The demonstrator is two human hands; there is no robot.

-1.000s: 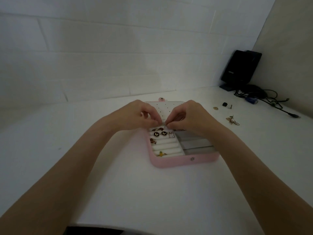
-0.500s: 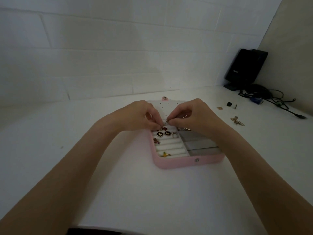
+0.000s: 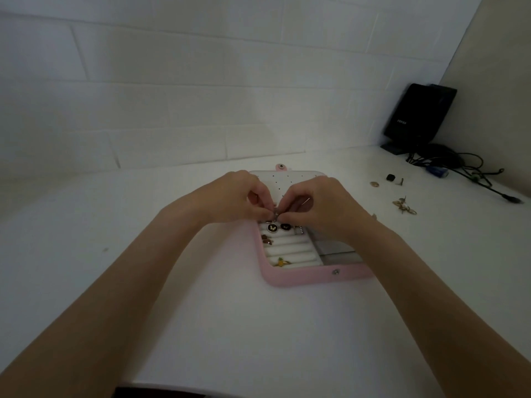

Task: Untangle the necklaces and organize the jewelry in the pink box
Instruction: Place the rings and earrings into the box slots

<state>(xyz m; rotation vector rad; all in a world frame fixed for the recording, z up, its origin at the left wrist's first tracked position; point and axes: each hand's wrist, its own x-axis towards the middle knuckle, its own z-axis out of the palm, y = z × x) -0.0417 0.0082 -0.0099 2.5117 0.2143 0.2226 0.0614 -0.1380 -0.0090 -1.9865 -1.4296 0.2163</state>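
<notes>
My left hand (image 3: 238, 198) and my right hand (image 3: 321, 205) meet fingertip to fingertip over the far part of the pink box (image 3: 301, 278), and between them I pinch a small silver piece of jewelry (image 3: 276, 214); it is too small to tell just what it is. Both hands have their fingers curled in tight around that pinch, thumbs and forefingers closed on the metal.

The box lies open on the white table (image 3: 201, 326), its lid (image 3: 290, 180) flat on the far side with rows of small holes in it and a pink snap tab (image 3: 281, 167) at the far edge. In the near half, the white ring rolls (image 3: 287, 248) hold two round black pieces (image 3: 272, 227) side by side just below my fingers, a reddish piece (image 3: 265, 239) on the left, and a yellow ring (image 3: 281, 262) nearest to me. The compartments on the right are partly hidden under my right wrist.

More loose jewelry (image 3: 404, 206) lies on the table well to the right of the box, with a few small bits (image 3: 390, 177) farther off. In the far right corner stand a black speaker (image 3: 416, 116) and a tangle of black cables (image 3: 465, 168)
</notes>
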